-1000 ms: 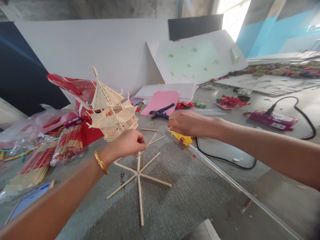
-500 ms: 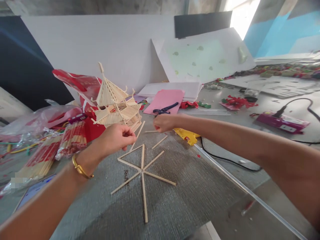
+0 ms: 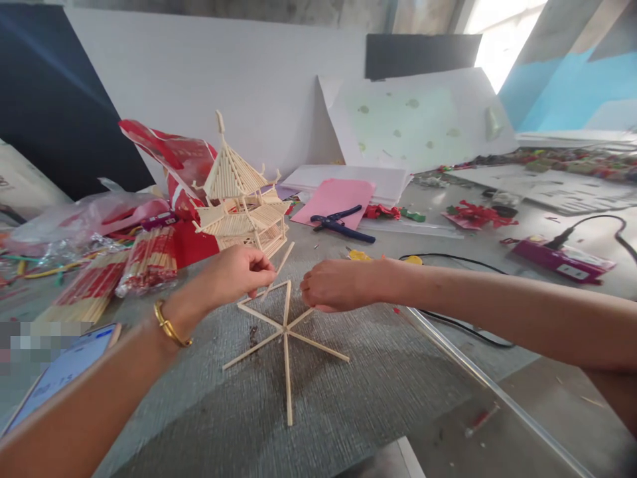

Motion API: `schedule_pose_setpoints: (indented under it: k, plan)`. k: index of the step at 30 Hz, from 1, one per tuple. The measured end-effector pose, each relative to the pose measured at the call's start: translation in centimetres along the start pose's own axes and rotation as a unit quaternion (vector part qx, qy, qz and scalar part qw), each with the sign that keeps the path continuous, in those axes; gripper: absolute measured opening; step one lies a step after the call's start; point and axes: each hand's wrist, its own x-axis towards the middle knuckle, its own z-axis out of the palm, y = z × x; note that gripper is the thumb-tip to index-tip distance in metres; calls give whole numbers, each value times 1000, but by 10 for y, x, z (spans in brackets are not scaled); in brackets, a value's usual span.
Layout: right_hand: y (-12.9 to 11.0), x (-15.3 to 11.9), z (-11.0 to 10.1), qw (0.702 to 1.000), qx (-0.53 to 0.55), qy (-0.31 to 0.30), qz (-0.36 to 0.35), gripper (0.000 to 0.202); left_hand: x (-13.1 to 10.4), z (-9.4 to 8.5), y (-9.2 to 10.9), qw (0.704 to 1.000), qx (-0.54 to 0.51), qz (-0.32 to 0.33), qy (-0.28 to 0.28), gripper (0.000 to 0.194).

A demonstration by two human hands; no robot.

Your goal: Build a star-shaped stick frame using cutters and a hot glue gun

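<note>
A star of thin wooden sticks lies flat on the grey table, its arms meeting at one centre, with a stick across two arm ends at the upper left. My left hand, a gold bangle on its wrist, is closed on a loose stick that slants up to the right, over the star's upper left. My right hand is closed just above the upper right arm and hides that arm's tip. Whatever its fingertips hold is hidden. Behind the left hand stands a pagoda model built of sticks.
Blue-handled pliers lie by pink paper. A clear rod slants across the right side, near a black cable. Bundled sticks and a phone are at the left. A purple power strip sits far right.
My right hand has moved from near the pliers down towards the star, uncovering the pliers' handles. My left hand has stayed near the star's upper left. The view has shifted slightly.
</note>
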Motion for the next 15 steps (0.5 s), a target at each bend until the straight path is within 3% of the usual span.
schedule_pose_setpoints:
  k: [15]
  plan:
    - [12,7,-12,992,106,-62,15,16,-7,-5,3,998,46,-30,1,22]
